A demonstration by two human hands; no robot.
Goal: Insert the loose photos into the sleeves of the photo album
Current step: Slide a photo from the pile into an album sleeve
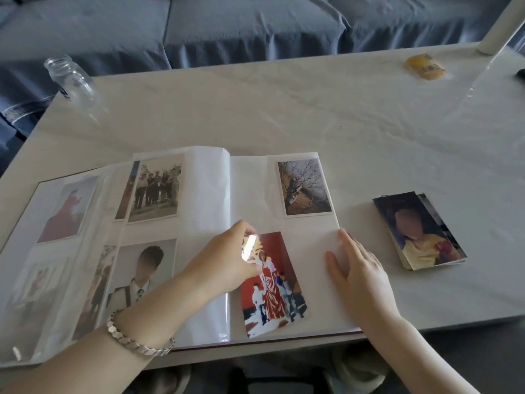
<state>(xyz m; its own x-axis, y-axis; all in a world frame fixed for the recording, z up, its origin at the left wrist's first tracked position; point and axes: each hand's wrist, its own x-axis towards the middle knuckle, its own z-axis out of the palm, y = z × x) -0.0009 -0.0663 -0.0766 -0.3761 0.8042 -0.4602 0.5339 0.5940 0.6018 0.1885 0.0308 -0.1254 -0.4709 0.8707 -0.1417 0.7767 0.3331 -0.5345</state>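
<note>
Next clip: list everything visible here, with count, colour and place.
photo album: one, white, open on table
red photo: one, red, tilted, lower right page
tree photo: one, brown, upper right page
photo stack: one, mixed, right of album
glass jar: one, clear, far left corner
yellow packet: one, yellow, far right
table: one, white, underneath
sofa: one, blue, behind table
bracelet: one, silver, left wrist
left hand: one, pinching red photo's corner
right hand: one, flat on right page edge

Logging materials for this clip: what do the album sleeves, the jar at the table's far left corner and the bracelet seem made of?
Album sleeves: thin clear plastic, glossy; a glare strip shows and photos read through. Jar: transparent, glass or hard plastic, cannot tell which; the sofa shows through it. Bracelet: probably silvery metal, small flat links with dull sheen.
</note>
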